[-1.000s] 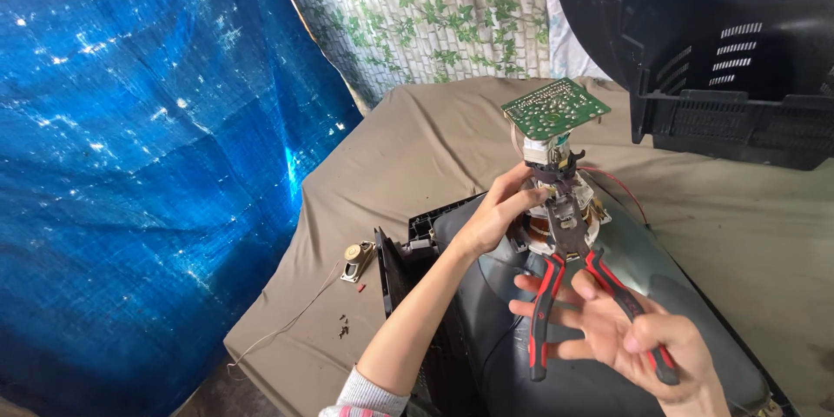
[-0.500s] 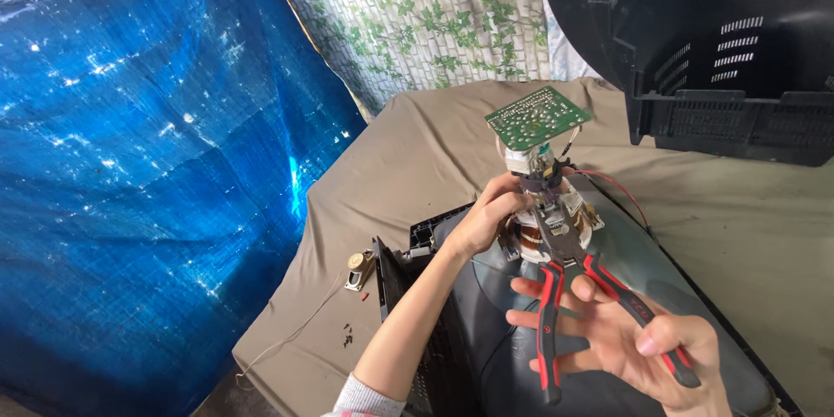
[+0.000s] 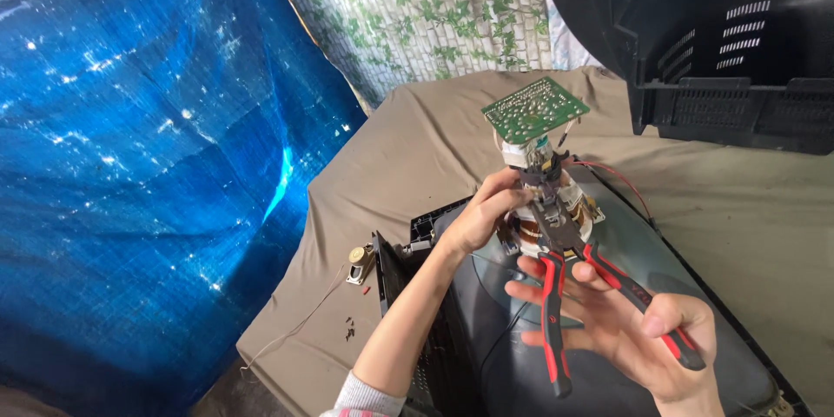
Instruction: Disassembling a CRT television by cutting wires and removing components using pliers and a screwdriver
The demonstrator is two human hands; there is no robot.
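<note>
Head view: left hand (image 3: 482, 217) grips one coil yoke (image 3: 547, 208) — right hand (image 3: 643, 330) loosely holds one pliers (image 3: 573, 278).

No packages, labels or signs show. The one screen is a picture tube (image 3: 521, 356) lying face-down on the cloth-covered desk (image 3: 417, 156): only its dark grey funnel-shaped back shows, the glass front hidden.

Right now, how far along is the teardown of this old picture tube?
Done: the black back cover is off and set aside on the table. In hand: the left hand steadies the coil yoke while the right hand works red-handled pliers at the neck. Left: the green circuit board is on the tube's neck.
</note>
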